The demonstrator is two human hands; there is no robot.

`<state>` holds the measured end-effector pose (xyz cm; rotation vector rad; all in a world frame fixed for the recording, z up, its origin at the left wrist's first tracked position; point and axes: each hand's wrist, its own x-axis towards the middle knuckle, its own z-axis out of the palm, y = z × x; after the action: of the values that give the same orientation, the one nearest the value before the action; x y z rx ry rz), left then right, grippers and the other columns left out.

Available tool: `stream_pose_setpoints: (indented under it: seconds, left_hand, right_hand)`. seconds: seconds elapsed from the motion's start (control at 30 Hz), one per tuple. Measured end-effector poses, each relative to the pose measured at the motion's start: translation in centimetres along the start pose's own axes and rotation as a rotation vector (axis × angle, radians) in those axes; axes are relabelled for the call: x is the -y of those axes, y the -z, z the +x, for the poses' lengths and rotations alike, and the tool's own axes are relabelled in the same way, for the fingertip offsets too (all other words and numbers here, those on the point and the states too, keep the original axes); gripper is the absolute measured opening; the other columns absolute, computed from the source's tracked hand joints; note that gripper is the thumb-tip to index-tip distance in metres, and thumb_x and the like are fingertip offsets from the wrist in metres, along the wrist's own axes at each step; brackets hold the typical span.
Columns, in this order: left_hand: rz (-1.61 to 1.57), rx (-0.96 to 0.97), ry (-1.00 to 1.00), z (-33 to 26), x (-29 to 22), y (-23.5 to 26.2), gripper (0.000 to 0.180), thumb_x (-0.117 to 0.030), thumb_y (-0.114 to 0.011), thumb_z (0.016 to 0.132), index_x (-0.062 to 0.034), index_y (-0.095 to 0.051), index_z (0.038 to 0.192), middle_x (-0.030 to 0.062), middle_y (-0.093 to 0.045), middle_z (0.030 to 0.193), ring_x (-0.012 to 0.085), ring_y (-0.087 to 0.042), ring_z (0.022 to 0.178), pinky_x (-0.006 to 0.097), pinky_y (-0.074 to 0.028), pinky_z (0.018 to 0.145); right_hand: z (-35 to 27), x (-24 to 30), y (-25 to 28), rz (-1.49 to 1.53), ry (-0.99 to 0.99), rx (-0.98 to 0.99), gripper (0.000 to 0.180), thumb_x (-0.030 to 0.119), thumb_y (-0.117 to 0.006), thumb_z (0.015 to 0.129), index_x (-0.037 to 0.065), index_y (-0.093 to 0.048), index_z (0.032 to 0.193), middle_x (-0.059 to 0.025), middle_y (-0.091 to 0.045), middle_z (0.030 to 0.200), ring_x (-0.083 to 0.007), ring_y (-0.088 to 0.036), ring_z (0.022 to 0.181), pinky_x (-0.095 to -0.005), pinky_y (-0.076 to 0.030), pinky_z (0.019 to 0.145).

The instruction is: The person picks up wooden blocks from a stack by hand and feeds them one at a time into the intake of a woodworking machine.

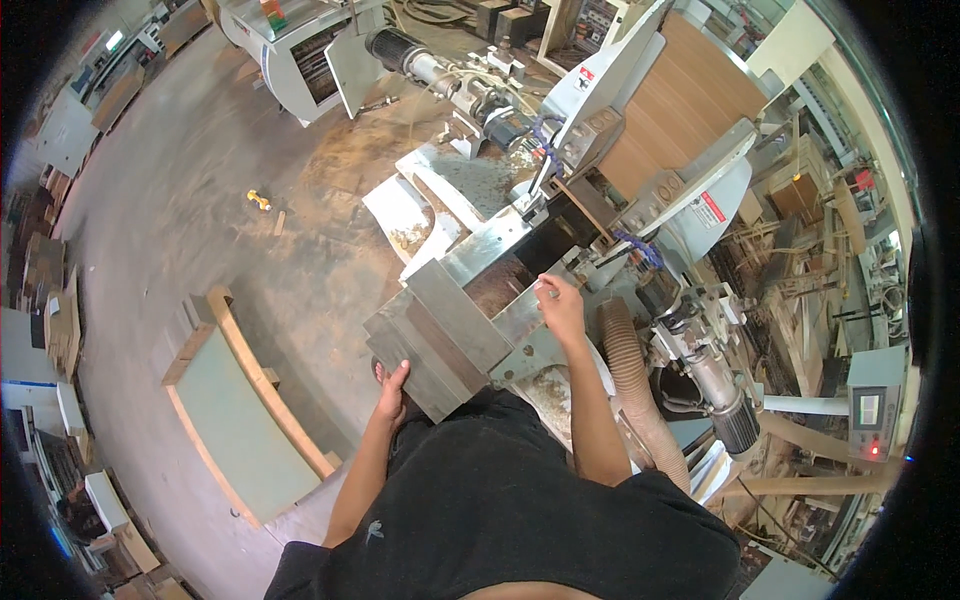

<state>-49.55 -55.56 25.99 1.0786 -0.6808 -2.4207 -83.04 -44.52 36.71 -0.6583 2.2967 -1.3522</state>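
Note:
I stand at a woodworking machine with a grey metal table (500, 240). A stack of flat grey boards (430, 335) lies on its near end. My left hand (393, 393) grips the near left edge of that stack from below. My right hand (560, 305) rests on the metal plate at the far right side of the boards, fingers curled over its edge. Sawdust covers the machine bed behind the boards.
A ribbed dust hose (635, 380) runs down on my right beside an electric motor (725, 400). A green-topped wooden cart (235, 415) stands on the floor to my left. A stack of brown panels (680, 100) sits behind the machine. A control box (872, 405) is far right.

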Motion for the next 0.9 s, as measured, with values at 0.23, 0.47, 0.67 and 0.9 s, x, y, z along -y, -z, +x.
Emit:
stream_pose_setpoints:
  seconds: [0.23, 0.47, 0.67, 0.9]
  left_hand:
    - [0.043, -0.032, -0.030, 0.0, 0.1, 0.3, 0.073, -0.029, -0.062, 0.086, -0.0047, -0.020, 0.140, 0.0148, -0.036, 0.134, 0.0285, -0.041, 0.122, 0.043, -0.038, 0.101]
    - [0.060, -0.007, 0.020, -1.2, -1.4, -1.9, 0.076, -0.033, -0.062, 0.086, 0.0011, -0.019, 0.139, 0.0161, -0.037, 0.135, 0.0282, -0.041, 0.123, 0.042, -0.038, 0.101]
    - [0.094, -0.127, -0.016, -0.3, -0.2, -1.0, 0.086, -0.033, -0.064, 0.085, 0.0045, -0.011, 0.142, 0.0176, -0.035, 0.137, 0.0288, -0.041, 0.123, 0.041, -0.039, 0.100]
    - [0.099, -0.128, 0.057, -2.0, -2.0, -2.8, 0.086, -0.037, -0.063, 0.085, 0.0009, -0.010, 0.141, 0.0169, -0.036, 0.137, 0.0302, -0.039, 0.125, 0.043, -0.036, 0.103]
  right_hand:
    - [2.4, 0.0, -0.6, -0.021, 0.068, 0.011, 0.036, 0.024, -0.062, 0.083, 0.001, -0.062, 0.109, -0.0139, -0.067, 0.091, -0.0282, -0.064, 0.084, -0.0352, -0.048, 0.076]
    - [10.5, 1.0, -1.0, -0.623, 0.244, -0.069, 0.057, 0.018, -0.056, 0.084, -0.009, -0.035, 0.129, -0.0289, -0.046, 0.121, -0.0403, -0.056, 0.102, -0.0440, -0.046, 0.087]
    - [14.2, -1.3, -1.0, -0.959, 0.058, 0.067, 0.059, 0.016, -0.063, 0.076, -0.008, -0.036, 0.122, -0.0267, -0.049, 0.117, -0.0406, -0.059, 0.098, -0.0429, -0.051, 0.082]
    - [11.8, 1.6, -1.0, -0.877, 0.146, 0.279, 0.023, 0.017, -0.062, 0.078, 0.002, -0.059, 0.096, -0.0210, -0.064, 0.096, -0.0366, -0.061, 0.094, -0.0455, -0.048, 0.080]
